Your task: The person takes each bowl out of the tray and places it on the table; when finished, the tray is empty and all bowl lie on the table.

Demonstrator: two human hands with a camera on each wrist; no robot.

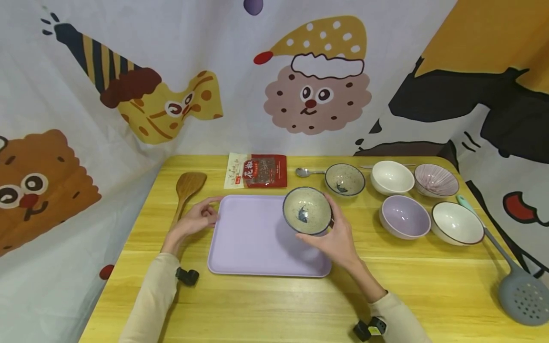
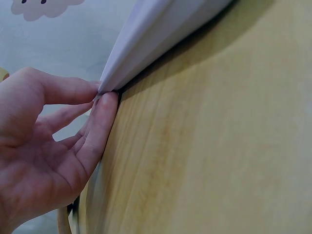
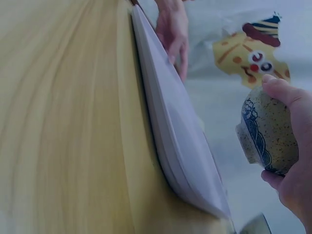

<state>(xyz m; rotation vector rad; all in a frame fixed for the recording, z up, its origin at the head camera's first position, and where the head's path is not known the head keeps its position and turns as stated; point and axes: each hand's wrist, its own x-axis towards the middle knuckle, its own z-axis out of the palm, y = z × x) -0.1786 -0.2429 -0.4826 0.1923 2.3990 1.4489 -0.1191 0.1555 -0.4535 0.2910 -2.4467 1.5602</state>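
Observation:
My right hand grips a speckled beige bowl with a blue fish inside and a dark rim. In the right wrist view, the bowl is off the table, its outer wall showing a blue pattern, with my thumb and fingers around its side. Below it lies a lilac rectangular tray on the wooden table. At the tray's left edge is my left hand. The left wrist view shows the thumb and fingers of that hand pinching the tray's rim.
A wooden spatula lies left of the tray, a seasoning packet behind it. Farther right are a metal spoon, a matching fish bowl, white bowl, striped bowl, purple bowl, dark-rimmed bowl and grey skimmer.

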